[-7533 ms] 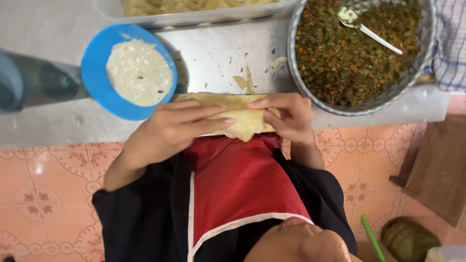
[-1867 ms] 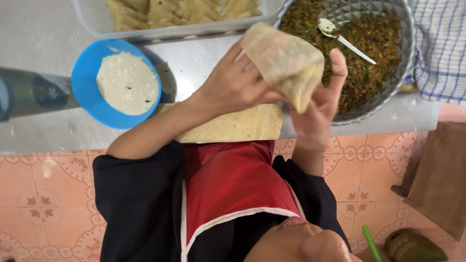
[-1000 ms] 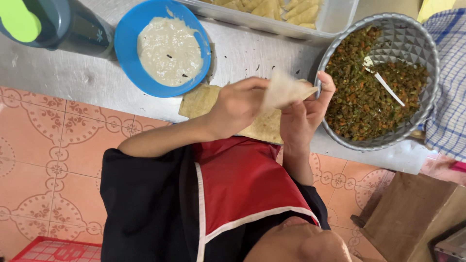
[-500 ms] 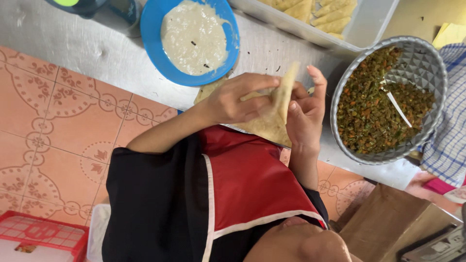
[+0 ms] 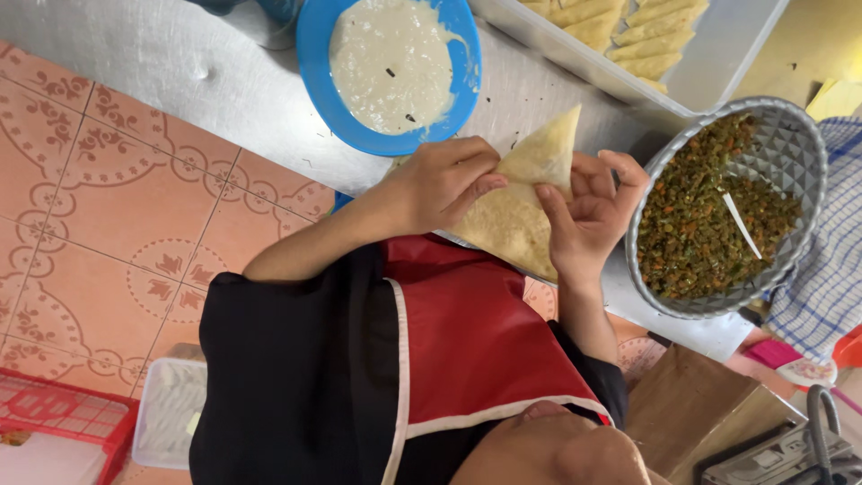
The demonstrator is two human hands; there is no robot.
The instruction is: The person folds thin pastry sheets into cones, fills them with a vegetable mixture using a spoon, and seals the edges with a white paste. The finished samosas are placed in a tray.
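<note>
My left hand (image 5: 442,182) and my right hand (image 5: 588,216) both pinch a thin tan pastry sheet (image 5: 543,157), folded into a pointed cone shape and held just above a stack of flat sheets (image 5: 503,235) at the counter edge. A blue bowl of whitish paste (image 5: 391,63) stands just beyond my left hand. To the right of my right hand sits a grey metal bowl (image 5: 798,148) full of chopped green and orange filling, with a white spoon (image 5: 742,225) lying in it.
A clear tray (image 5: 718,67) with several folded pastries stands at the back of the steel counter (image 5: 180,63). A blue checked cloth (image 5: 831,269) lies at the right. On the tiled floor are a red crate (image 5: 63,422) and a white tub (image 5: 166,413); a brown box (image 5: 691,404) sits lower right.
The sheet was lifted off the stack, held up high, then brought down and folded into a cone between both hands. The camera has tilted, shifting the counter up and right.
</note>
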